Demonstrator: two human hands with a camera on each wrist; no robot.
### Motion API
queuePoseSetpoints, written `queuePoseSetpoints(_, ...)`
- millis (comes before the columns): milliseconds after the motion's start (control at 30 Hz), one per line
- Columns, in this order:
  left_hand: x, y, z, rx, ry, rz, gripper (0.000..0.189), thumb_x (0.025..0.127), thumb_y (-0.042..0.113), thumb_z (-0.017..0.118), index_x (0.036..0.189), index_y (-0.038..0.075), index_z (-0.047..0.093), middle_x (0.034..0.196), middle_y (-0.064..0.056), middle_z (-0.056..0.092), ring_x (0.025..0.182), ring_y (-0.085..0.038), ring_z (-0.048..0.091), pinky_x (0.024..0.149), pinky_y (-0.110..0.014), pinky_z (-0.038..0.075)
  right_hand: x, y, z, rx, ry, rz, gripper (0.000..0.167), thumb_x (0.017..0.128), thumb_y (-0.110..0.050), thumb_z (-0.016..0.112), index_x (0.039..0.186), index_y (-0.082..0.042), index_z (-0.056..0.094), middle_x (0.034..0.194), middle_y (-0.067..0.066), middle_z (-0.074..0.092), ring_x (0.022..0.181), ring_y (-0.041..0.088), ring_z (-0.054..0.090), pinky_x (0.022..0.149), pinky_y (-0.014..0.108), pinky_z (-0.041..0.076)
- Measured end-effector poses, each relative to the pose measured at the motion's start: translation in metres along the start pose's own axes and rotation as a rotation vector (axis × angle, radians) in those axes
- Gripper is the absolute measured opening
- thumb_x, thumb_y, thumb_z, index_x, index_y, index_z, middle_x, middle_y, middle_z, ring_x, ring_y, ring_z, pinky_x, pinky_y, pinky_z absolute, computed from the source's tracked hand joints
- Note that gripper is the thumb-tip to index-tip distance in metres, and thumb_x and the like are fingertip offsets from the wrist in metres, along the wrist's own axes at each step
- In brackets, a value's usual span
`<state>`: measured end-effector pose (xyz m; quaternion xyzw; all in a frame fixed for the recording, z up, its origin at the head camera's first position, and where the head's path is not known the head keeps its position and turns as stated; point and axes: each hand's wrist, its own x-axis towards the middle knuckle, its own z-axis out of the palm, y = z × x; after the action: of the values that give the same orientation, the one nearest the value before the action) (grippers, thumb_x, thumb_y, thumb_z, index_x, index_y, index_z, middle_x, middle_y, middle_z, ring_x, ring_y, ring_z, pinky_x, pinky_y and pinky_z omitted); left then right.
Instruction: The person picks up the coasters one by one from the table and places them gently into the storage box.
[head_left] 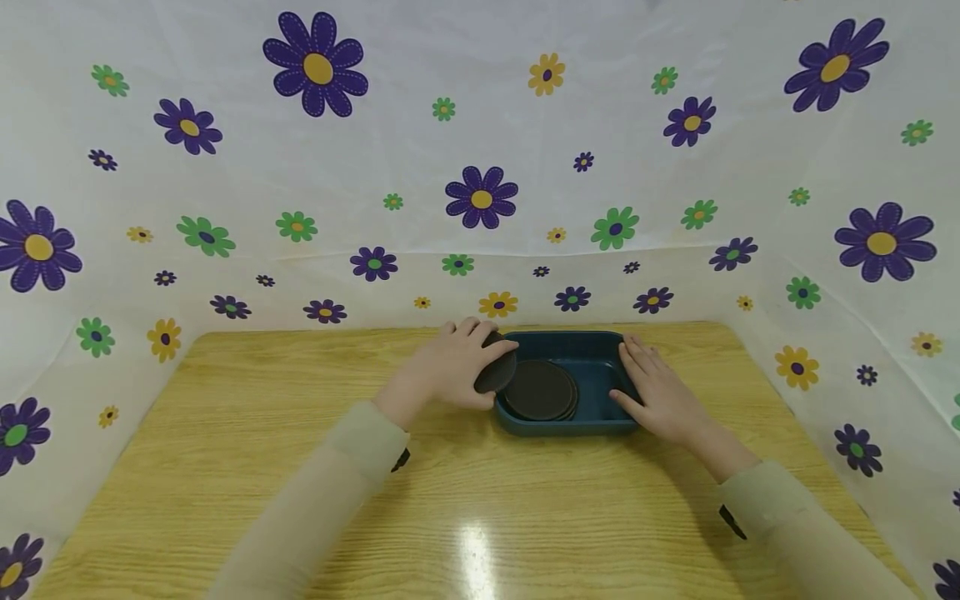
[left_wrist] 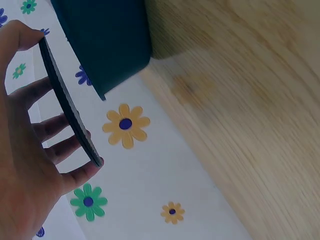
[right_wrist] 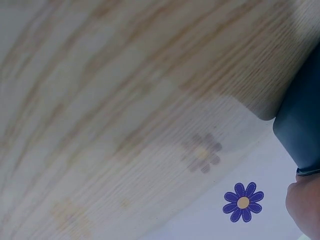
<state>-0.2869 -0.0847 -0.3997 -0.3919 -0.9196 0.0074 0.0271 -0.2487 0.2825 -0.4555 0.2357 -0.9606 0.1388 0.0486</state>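
Note:
A dark blue rectangular bin (head_left: 600, 429) stands on the table, and several black round coasters (head_left: 542, 390) lie stacked in its left half. At the bin's left end my left hand (head_left: 457, 362) holds one black round coaster (head_left: 497, 367) by its edge, tilted. The left wrist view shows this coaster (left_wrist: 70, 107) edge-on, between the thumb and the fingertips. My right hand (head_left: 660, 392) rests on the bin's right end, fingers along the rim and thumb over the near side. In the right wrist view only part of that hand (right_wrist: 305, 205) shows, beside the bin's wall (right_wrist: 302, 125).
The bin sits near the back edge of the wooden table (head_left: 300, 467). A white cloth with printed flowers (head_left: 405, 150) hangs behind the table and along both sides.

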Motion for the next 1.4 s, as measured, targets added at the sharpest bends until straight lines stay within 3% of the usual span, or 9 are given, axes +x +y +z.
queuePoseSetpoints(467,0.039,0.043,0.002,0.058,-0.016,0.048,0.078,0.094,0.057,0.064,0.164,0.031,0.041,0.165,-0.010,0.041,0.148,-0.032,0.042,0.122,-0.053,0.037,-0.001,0.000,-0.002,-0.001,-0.025,0.028,0.082,0.107,-0.037,0.058,0.162,0.014,0.024,0.174,0.032,0.015,0.162,0.050,0.015,0.132,0.060,0.014)
queuePoseSetpoints(767,0.057,0.059,0.009,0.079,-0.049,0.048,0.078,0.096,0.061,0.061,0.165,0.034,0.037,0.166,-0.007,0.040,0.151,-0.032,0.040,0.121,-0.055,0.039,-0.002,0.002,-0.002,0.007,-0.027,0.021,0.081,0.108,-0.037,0.056,0.162,0.014,0.022,0.174,0.032,0.014,0.162,0.051,0.013,0.134,0.057,0.008)
queuePoseSetpoints(1000,0.062,0.064,0.015,0.096,-0.106,0.032,0.077,0.099,0.063,0.058,0.166,0.034,0.035,0.169,-0.007,0.038,0.153,-0.030,0.039,0.124,-0.055,0.037,-0.002,0.002,-0.002,-0.002,-0.026,0.017,0.082,0.109,-0.039,0.055,0.162,0.015,0.023,0.173,0.033,0.015,0.162,0.051,0.014,0.134,0.057,0.010)
queuePoseSetpoints(1400,0.053,0.059,0.017,0.112,-0.078,0.039,0.070,0.103,0.061,0.053,0.164,0.030,0.041,0.167,-0.008,0.041,0.153,-0.029,0.040,0.126,-0.050,0.035,-0.005,0.003,-0.001,-0.003,-0.011,0.004,0.081,0.108,-0.038,0.057,0.161,0.015,0.026,0.172,0.034,0.017,0.161,0.052,0.016,0.132,0.059,0.013)
